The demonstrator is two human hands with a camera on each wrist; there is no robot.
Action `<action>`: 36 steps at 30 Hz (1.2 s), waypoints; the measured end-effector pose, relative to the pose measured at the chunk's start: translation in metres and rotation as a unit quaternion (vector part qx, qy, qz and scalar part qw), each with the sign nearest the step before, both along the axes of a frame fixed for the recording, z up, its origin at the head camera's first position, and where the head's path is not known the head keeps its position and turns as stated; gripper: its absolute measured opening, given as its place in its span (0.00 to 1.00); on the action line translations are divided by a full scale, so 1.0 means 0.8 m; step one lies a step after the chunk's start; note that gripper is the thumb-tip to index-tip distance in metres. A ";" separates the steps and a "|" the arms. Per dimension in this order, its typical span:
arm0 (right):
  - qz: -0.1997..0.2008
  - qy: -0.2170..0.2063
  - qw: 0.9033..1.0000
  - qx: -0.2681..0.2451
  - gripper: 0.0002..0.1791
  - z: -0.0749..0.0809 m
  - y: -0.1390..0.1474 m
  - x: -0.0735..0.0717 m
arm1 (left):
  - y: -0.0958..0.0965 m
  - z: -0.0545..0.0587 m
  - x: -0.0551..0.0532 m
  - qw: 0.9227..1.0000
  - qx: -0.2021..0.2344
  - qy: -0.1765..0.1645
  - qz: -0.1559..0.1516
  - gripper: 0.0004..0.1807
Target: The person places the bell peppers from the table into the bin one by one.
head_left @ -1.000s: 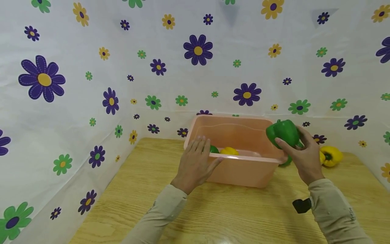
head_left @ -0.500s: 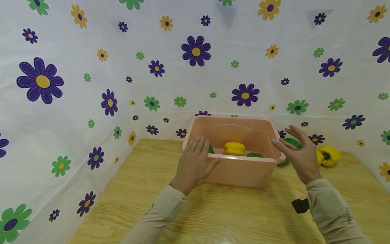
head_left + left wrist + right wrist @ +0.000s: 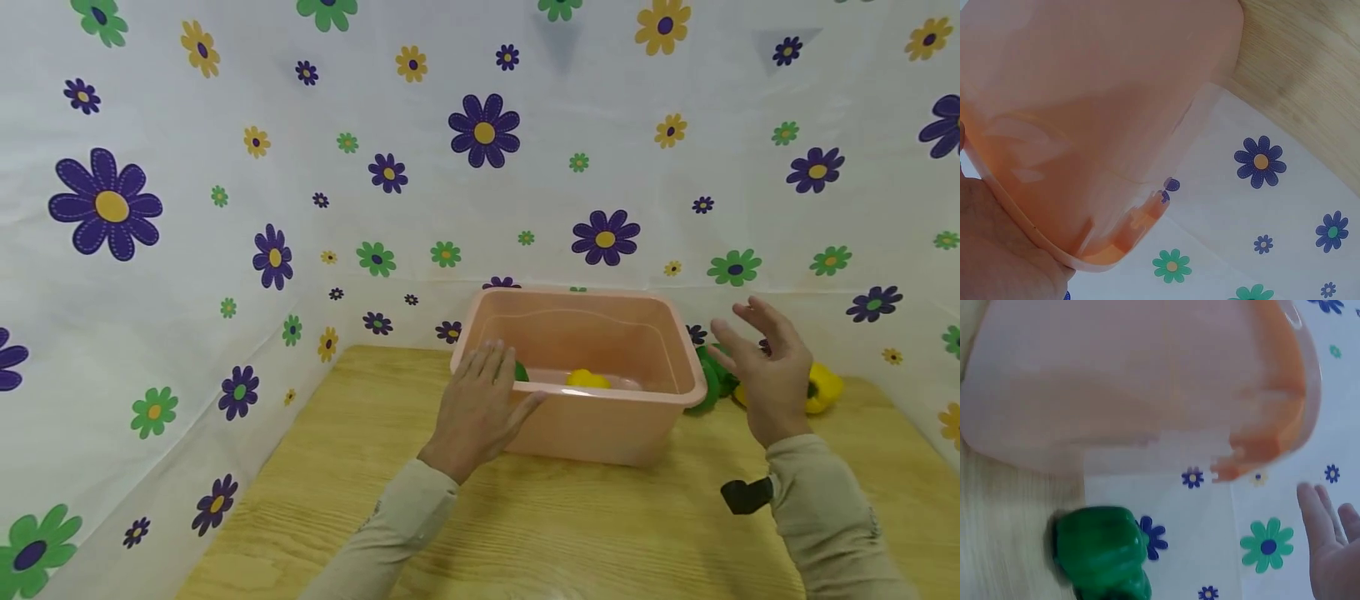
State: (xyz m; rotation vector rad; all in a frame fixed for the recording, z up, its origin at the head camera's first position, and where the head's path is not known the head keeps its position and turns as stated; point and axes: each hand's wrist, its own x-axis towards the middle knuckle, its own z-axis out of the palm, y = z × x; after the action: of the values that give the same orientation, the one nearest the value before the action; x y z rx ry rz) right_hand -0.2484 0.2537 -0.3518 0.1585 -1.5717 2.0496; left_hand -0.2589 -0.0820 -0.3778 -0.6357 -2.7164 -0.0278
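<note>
My left hand rests on the near left rim of a pink plastic bin, its fingers straight and reaching over the edge; the left wrist view shows the hand at that rim. Inside the bin, the top of a yellow bell pepper shows above the front rim, and part of a green bell pepper peeks out beside my left fingers. My right hand is empty, fingers parted, in the air right of the bin. Near it are green bell peppers and a yellow bell pepper, partly hidden behind the hand.
The bin stands at the back of a wooden table, close to a white flower-print sheet that covers the walls. A green bell pepper lies next to the bin in the right wrist view.
My right hand has let go of the green bell pepper over the bin and moved right, toward the peppers outside. The yellow pepper in the bin has shifted. My left hand stays put.
</note>
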 end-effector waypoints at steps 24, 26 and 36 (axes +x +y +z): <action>-0.157 -0.180 0.886 0.398 0.42 -0.091 0.047 -0.074 | -0.001 0.001 0.003 1.000 0.001 0.013 -0.005 0.45; -0.139 -0.196 0.878 0.415 0.42 -0.097 0.048 -0.078 | -0.002 0.001 0.003 1.000 0.000 0.020 -0.006 0.45; -0.100 -0.256 0.850 0.449 0.43 -0.121 0.045 -0.083 | -0.002 0.001 0.002 1.000 -0.003 0.016 -0.006 0.45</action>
State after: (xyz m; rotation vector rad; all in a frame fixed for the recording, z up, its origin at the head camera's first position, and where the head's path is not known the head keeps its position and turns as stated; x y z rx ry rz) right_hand -0.3144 0.2899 -0.4486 -0.2345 -2.6547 1.0826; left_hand -0.2569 -0.0837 -0.3769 -0.6485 -2.6834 -0.0126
